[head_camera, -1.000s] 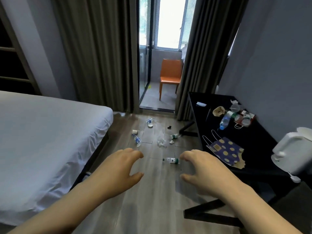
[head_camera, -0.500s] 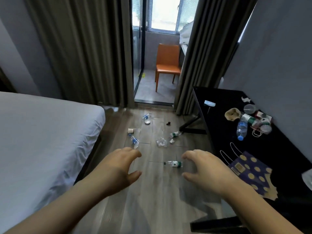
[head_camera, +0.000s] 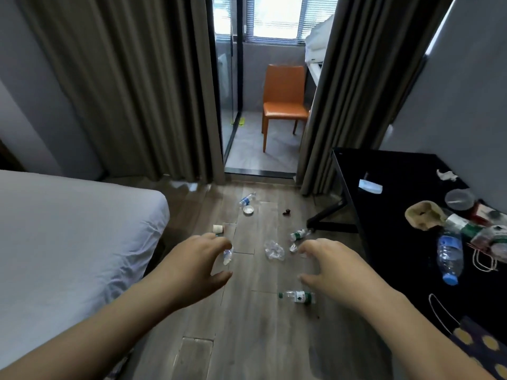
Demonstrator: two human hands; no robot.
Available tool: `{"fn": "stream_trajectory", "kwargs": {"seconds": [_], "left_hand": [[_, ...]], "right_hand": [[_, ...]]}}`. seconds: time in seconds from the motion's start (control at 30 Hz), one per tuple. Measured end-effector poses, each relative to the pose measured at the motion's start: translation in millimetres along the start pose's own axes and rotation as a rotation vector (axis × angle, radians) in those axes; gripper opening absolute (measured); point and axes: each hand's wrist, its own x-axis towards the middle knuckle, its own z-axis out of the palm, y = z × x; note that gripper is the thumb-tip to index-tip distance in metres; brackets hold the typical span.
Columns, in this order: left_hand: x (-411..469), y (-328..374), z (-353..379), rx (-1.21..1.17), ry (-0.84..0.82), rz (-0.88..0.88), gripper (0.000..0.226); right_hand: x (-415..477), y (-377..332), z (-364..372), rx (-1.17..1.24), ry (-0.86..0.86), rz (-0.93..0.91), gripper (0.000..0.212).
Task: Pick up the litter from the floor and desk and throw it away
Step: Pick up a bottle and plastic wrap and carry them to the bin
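Litter lies scattered on the wooden floor: a green-label bottle (head_camera: 297, 296), a crumpled clear plastic piece (head_camera: 273, 250), another green-label bottle (head_camera: 299, 234), a blue-label bottle (head_camera: 247, 199), a small white cup (head_camera: 218, 229) and a white lid (head_camera: 248, 210). A further bottle (head_camera: 227, 255) peeks out behind my left hand (head_camera: 193, 266). My right hand (head_camera: 333, 268) hovers above the floor too. Both hands are held out with fingers loosely curled, holding nothing. The black desk (head_camera: 384, 215) carries a blue-cap bottle (head_camera: 450, 259), a brown paper cup (head_camera: 424, 215), a tissue (head_camera: 445, 174) and a face mask (head_camera: 370, 185).
A bed with a white sheet (head_camera: 68, 237) fills the left. Dark curtains (head_camera: 131, 86) frame a glass door to a balcony with an orange chair (head_camera: 284, 101). A dotted blue bag (head_camera: 482, 349) lies on the desk's near corner. The desk leg (head_camera: 327, 215) juts onto the floor.
The view has moved forward toward the litter and tilted down; the floor bottles now appear closer and larger. Both hands stay held out, still holding nothing.
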Motion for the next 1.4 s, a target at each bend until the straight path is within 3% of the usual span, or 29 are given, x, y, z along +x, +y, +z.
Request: {"fn": "stream_trajectory", "kwargs": {"seconds": [0.47, 1.0, 1.2, 1.4], "left_hand": [[177.5, -57.6, 15.3, -0.049, -0.093, 0.010, 0.047], [398.2, -202.9, 47.3, -0.063, -0.282, 0.127, 0.040], [462.0, -208.6, 72.7, -0.094, -0.338, 0.139, 0.039], [512.5, -201.2, 106.3, -0.090, -0.377, 0.082, 0.038]], "right_hand": [[162.7, 54.1, -14.7, 0.021, -0.047, 0.040, 0.046], [382.7, 64.6, 24.6, 0.100, -0.174, 0.255, 0.047], [432.5, 98.1, 33.4, 0.125, -0.214, 0.388, 0.046], [480.8, 147.6, 51.4, 0.155, -0.258, 0.393, 0.048]]}}
